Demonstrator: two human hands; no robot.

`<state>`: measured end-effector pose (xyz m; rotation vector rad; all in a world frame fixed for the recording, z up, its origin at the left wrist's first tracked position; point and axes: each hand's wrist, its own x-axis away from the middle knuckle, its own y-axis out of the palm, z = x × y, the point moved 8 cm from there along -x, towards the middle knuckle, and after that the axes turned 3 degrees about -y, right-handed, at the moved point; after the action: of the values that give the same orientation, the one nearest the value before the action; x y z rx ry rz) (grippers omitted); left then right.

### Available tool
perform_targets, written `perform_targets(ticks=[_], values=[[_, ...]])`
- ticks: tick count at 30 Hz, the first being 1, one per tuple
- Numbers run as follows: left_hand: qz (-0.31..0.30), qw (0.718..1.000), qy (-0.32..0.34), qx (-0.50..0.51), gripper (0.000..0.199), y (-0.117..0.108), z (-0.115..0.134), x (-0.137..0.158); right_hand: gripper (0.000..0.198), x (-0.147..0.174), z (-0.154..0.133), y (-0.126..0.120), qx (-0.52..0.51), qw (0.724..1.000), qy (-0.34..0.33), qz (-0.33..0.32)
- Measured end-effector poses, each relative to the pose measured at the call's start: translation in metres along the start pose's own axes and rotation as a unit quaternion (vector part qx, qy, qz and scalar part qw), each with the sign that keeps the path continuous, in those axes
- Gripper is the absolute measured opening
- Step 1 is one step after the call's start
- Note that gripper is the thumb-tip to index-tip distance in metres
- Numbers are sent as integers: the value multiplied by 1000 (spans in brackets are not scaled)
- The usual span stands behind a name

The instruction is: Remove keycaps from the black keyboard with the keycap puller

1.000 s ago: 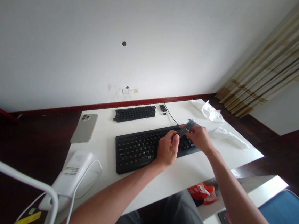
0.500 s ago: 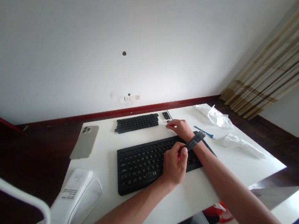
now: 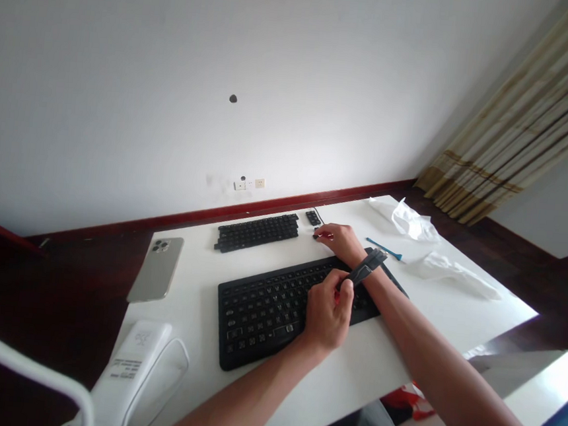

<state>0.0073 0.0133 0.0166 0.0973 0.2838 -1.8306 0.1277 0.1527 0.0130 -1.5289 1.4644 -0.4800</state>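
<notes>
A black keyboard [image 3: 259, 317], its visible key positions without caps, lies on the white table. My left hand [image 3: 328, 310] is closed over its right half, around a dark strip-like tool [image 3: 366, 266] with a shiny end and a bit of red by the fingers. That tool passes in front of my right wrist. Beyond the keyboard, my right hand [image 3: 341, 241] has its fingertips pinched at a small black keycap [image 3: 316, 234]; whether it is lifted I cannot tell. Rows of removed keycaps [image 3: 257, 234] and a small keycap group [image 3: 313, 218] lie at the back.
A blue stick-like tool [image 3: 384, 249] lies right of my right hand. Crumpled white plastic bags [image 3: 410, 222] are at the right. On the left are a phone [image 3: 157, 271] and a white power strip [image 3: 131, 365] with a cable. A white tube [image 3: 26, 369] crosses the lower left.
My right fingertips have come down slightly onto the small black keycap by the small group. My left hand keeps its hold on the dark tool. The whole view has shifted a little.
</notes>
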Motion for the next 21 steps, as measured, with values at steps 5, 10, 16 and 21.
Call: perform_targets(ticks=[5,10,16,21], values=[[39,999,-5,10,38,-6,-3,-1,17,5,14,-22,-38,997,60,34],[69,997,-7,27,36,-9,-3,-2,44,61,0,-36,-244,964,66,-81],[9,998,63,-7,27,1,12,2,80,145,-30,-30,-470,876,97,-44],[-31,986,93,-134,20,10,22,5,44,170,-16,-39,-417,884,185,99]])
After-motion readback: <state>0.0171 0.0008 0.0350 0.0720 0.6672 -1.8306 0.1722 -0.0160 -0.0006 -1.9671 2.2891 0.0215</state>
